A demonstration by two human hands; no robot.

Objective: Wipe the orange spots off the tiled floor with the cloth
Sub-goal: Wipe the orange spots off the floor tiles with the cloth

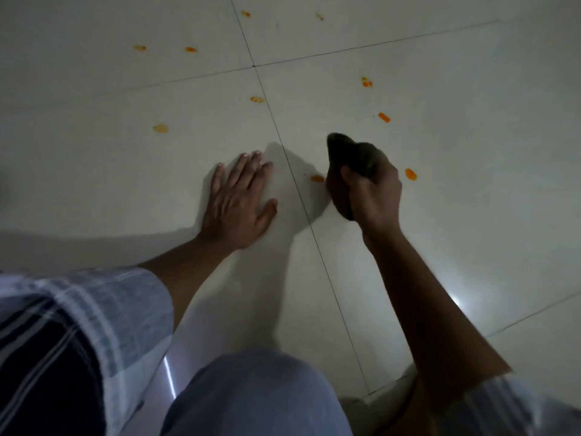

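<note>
— Cloth (349, 152): where is it?

— Bunched in the right hand (372, 196), a dark wad. The fingers (352, 180) are curled tight around its middle, so one lump sticks out past the knuckles away from the person and another hangs below the palm toward the floor (471, 215).

— Is it touching the tiles?

— Hard to tell. The lower end sits right at the surface, just beside one orange spot (317, 178). That spot lies between the cloth and the dark grout line (298, 196).

— And the left hand (240, 199)?

— Flat on the tile, palm down, fingers stretched forward and close together, thumb out to the side. It holds nothing. It rests on the other side of the grout line from the cloth.

— Other spots?

— Plenty. One (410, 174) just to the right of the cloth hand. One (384, 117) farther out, and a double blob (366, 82) beyond that. On the left tile, a pale one (160, 128) ahead of the flat hand, another (257, 99) near the grout line. Far off, four more: two side by side (190, 49), one (246, 13) by the line, one (319, 16) to its right.

— Anything else?

— A checked sleeve (103, 297) on the left arm, and a knee (251, 394) in pale trousers at the bottom.
</note>
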